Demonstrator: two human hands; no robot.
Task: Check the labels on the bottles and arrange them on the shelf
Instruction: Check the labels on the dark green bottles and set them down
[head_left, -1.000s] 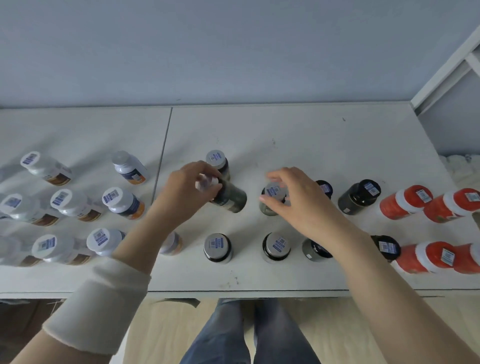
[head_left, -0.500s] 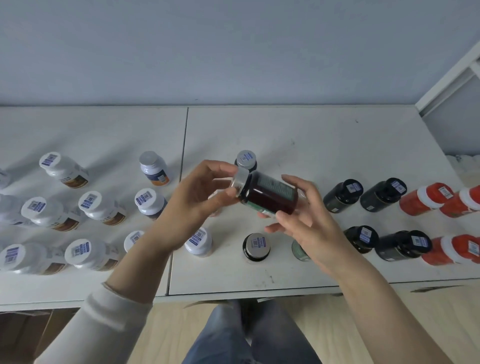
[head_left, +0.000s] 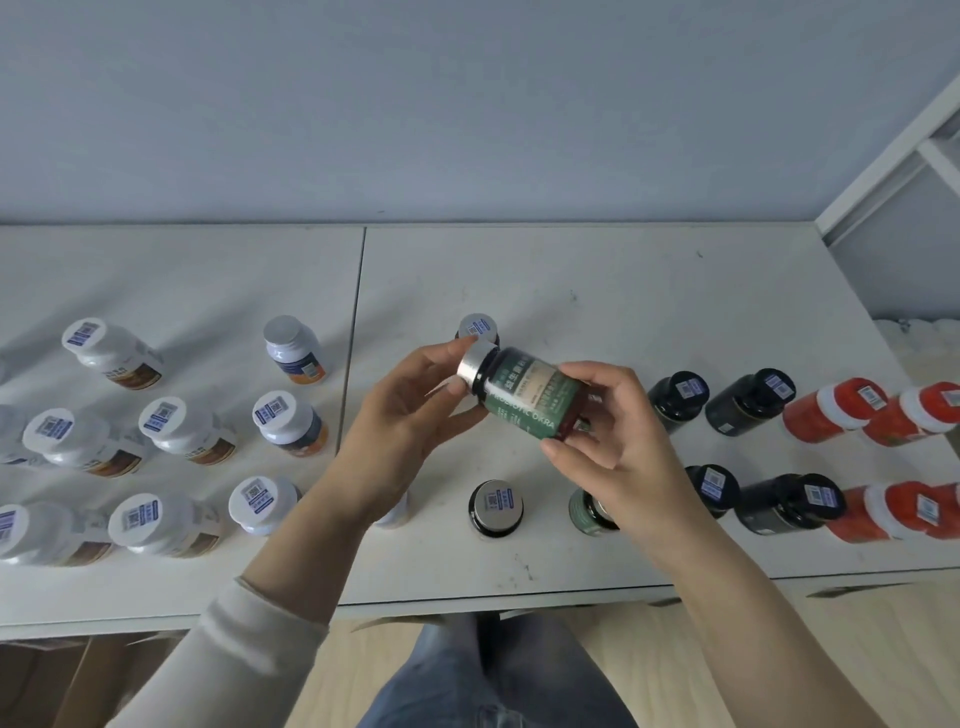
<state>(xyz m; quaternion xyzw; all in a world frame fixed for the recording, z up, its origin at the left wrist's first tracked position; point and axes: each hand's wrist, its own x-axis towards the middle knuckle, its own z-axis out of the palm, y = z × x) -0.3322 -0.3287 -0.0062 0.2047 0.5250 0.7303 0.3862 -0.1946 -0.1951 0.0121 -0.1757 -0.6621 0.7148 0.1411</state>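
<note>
A dark bottle with a green label and silver cap (head_left: 524, 397) lies on its side in the air above the white shelf top (head_left: 597, 291), label facing me. My left hand (head_left: 405, 421) holds its cap end with thumb and fingers. My right hand (head_left: 608, 436) grips its base end, fingers curled round it. Directly behind the cap stands another silver-capped bottle (head_left: 477, 328). Two more silver-capped bottles stand in front, one (head_left: 496, 506) in full view, the other (head_left: 589, 512) partly hidden by my right wrist.
Several white-capped bottles (head_left: 171, 431) stand on the left panel, several black bottles (head_left: 748, 400) and red bottles (head_left: 836, 410) to the right. A white frame (head_left: 893, 135) rises at the far right. The back half of the shelf top is bare; my legs show below its front edge.
The bottle went from standing on the shelf to lifted and lying sideways between both hands. Over the last half second it turned so its green label faces me.
</note>
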